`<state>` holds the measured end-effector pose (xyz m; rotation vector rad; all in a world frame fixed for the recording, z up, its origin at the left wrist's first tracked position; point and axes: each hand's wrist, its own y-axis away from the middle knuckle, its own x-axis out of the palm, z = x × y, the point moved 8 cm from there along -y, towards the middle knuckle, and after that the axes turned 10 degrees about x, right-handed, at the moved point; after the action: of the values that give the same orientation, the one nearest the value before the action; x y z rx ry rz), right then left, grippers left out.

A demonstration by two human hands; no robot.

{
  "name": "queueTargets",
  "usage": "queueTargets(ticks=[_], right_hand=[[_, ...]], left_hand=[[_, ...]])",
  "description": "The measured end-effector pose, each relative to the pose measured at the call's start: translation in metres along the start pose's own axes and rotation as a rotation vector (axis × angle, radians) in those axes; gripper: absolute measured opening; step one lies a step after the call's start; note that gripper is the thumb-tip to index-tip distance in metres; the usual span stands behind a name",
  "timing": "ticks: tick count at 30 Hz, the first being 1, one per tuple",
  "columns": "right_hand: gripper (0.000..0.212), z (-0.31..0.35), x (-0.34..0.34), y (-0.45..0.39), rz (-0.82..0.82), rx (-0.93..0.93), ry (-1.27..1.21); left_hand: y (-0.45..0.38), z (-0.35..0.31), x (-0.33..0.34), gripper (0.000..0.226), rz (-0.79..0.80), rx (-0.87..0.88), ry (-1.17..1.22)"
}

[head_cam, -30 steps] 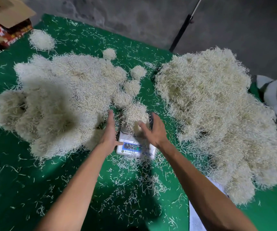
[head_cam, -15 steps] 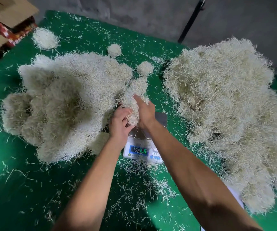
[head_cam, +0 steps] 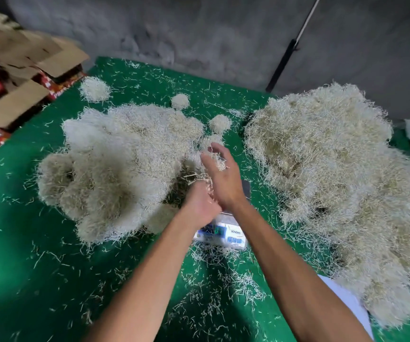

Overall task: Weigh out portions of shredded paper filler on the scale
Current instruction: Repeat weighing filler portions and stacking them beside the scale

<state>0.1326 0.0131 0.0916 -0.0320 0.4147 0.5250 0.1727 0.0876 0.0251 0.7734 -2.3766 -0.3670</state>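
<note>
Two heaps of shredded paper flank the work: the left heap (head_cam: 125,169), made of rounded clumps, lies on the green cloth (head_cam: 26,267) just left of and beyond both hands; a few small balls (head_cam: 220,123) sit apart at its far right edge; the left hand (head_cam: 200,208) is curled near the heap's near-right edge with strands at its knuckles, though how much it grips I cannot tell; the right hand (head_cam: 221,176), just beyond it and touching it, has its fingers bent round a small wad (head_cam: 215,159) held over that same edge; the scale (head_cam: 223,232) lies directly under the wrists, display toward the person, its platform mostly hidden; the loose right heap (head_cam: 334,181) lies well right. The wad's likely resting place is leftward and forward, nearer the right hand.
</note>
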Motion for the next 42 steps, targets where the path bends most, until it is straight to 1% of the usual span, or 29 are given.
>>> queueTargets(ticks=[2, 3, 5, 6, 8, 9, 10, 11, 12, 13, 14, 15, 16, 17, 18, 19, 21, 22, 24, 25, 27, 29, 30, 32, 35, 36, 38, 40, 42], right_hand=[[0.048, -0.001, -0.002, 0.013, 0.077, -0.061, 0.036], [0.048, -0.002, 0.004, 0.024, 0.109, -0.123, 0.076], [0.049, 0.007, 0.027, 0.048, 0.13, -0.296, 0.199], [0.049, 0.015, 0.036, 0.051, 0.111, -0.357, 0.243], [0.058, 0.032, 0.035, 0.037, 0.069, -0.292, 0.253], [0.059, 0.033, 0.029, 0.028, 0.066, -0.225, 0.252], [0.054, 0.031, 0.023, 0.022, 0.098, -0.18, 0.252], [0.049, 0.028, 0.02, 0.021, 0.152, -0.182, 0.279], [0.046, 0.028, 0.022, 0.025, 0.198, -0.232, 0.321], [0.047, 0.029, 0.028, 0.035, 0.229, -0.312, 0.361], [0.05, 0.035, 0.038, 0.048, 0.242, -0.404, 0.39], [0.051, 0.042, 0.05, 0.06, 0.243, -0.484, 0.407], [0.052, 0.049, 0.059, 0.064, 0.224, -0.522, 0.41], [0.053, 0.055, 0.062, 0.059, 0.188, -0.513, 0.404], [0.052, 0.058, 0.058, 0.049, 0.151, -0.475, 0.419], [0.048, 0.057, 0.049, 0.036, 0.124, -0.427, 0.454], [0.04, 0.044, 0.034, 0.021, 0.137, -0.363, 0.455], [0.039, 0.038, 0.031, 0.023, 0.14, -0.376, 0.415], [0.041, 0.031, 0.037, 0.041, 0.092, -0.474, 0.364], [0.043, 0.025, 0.041, 0.048, 0.05, -0.502, 0.371], [0.039, 0.004, 0.043, 0.047, 0.055, -0.424, 0.414], [0.039, -0.015, 0.036, 0.027, 0.196, -0.253, 0.491], [0.04, -0.019, 0.032, 0.016, 0.231, -0.221, 0.576], [0.044, 0.001, 0.015, -0.009, 0.098, -0.304, 0.692], [0.059, 0.06, -0.005, -0.05, -0.195, -0.501, 0.712], [0.073, 0.073, -0.007, -0.066, -0.203, -0.482, 0.734], [0.093, 0.083, -0.01, -0.094, -0.101, -0.36, 0.707], [0.091, 0.071, -0.017, -0.104, -0.007, -0.296, 0.649], [0.079, 0.04, -0.036, -0.101, 0.004, -0.259, 0.603]], left_hand=[[-0.004, -0.019, -0.01, 0.02, -0.057, 0.0, 0.257], [-0.003, -0.028, -0.016, 0.03, -0.068, 0.005, 0.4], [0.002, -0.031, -0.022, 0.049, -0.065, 0.036, 0.436], [0.008, -0.03, -0.023, 0.048, -0.041, 0.073, 0.275], [0.018, -0.016, -0.011, 0.048, 0.015, 0.038, 0.129], [0.026, -0.01, 0.002, 0.055, 0.078, -0.061, 0.232], [0.027, -0.014, 0.004, 0.057, 0.073, -0.069, 0.253], [0.026, -0.019, -0.003, 0.05, 0.017, -0.102, 0.347], [0.016, -0.028, -0.013, 0.044, 0.005, -0.049, 0.377], [0.013, -0.034, -0.031, 0.045, -0.07, 0.025, 0.41], [0.015, -0.038, -0.035, 0.044, -0.095, 0.021, 0.308], [0.022, -0.049, -0.03, 0.043, 0.022, 0.115, 0.157], [0.035, -0.056, -0.017, 0.045, 0.133, 0.256, 0.214], [0.036, -0.065, -0.011, 0.055, 0.199, 0.326, 0.403], [0.035, -0.065, -0.009, 0.067, 0.115, 0.219, 0.645], [0.032, -0.057, 0.004, 0.071, 0.09, 0.138, 0.603], [0.03, -0.047, -0.001, 0.054, 0.049, 0.032, 0.314], [0.021, -0.047, -0.012, 0.049, -0.002, -0.02, 0.271], [0.008, -0.053, -0.037, 0.051, -0.125, -0.012, 0.354], [0.006, -0.051, -0.043, 0.063, -0.158, -0.016, 0.414], [0.0, -0.036, -0.034, 0.089, -0.063, -0.087, 0.512], [0.0, -0.01, -0.022, 0.1, 0.117, -0.242, 0.558], [0.003, 0.001, -0.021, 0.101, 0.168, -0.308, 0.502], [0.004, 0.015, -0.019, 0.099, 0.152, -0.402, 0.433], [-0.012, 0.015, -0.024, 0.09, -0.004, -0.33, 0.495], [-0.016, 0.012, -0.023, 0.088, -0.032, -0.301, 0.508], [-0.022, 0.007, -0.016, 0.088, -0.046, -0.252, 0.517], [-0.028, 0.002, -0.007, 0.087, -0.031, -0.209, 0.52], [-0.034, 0.003, 0.007, 0.084, -0.006, -0.187, 0.47]])
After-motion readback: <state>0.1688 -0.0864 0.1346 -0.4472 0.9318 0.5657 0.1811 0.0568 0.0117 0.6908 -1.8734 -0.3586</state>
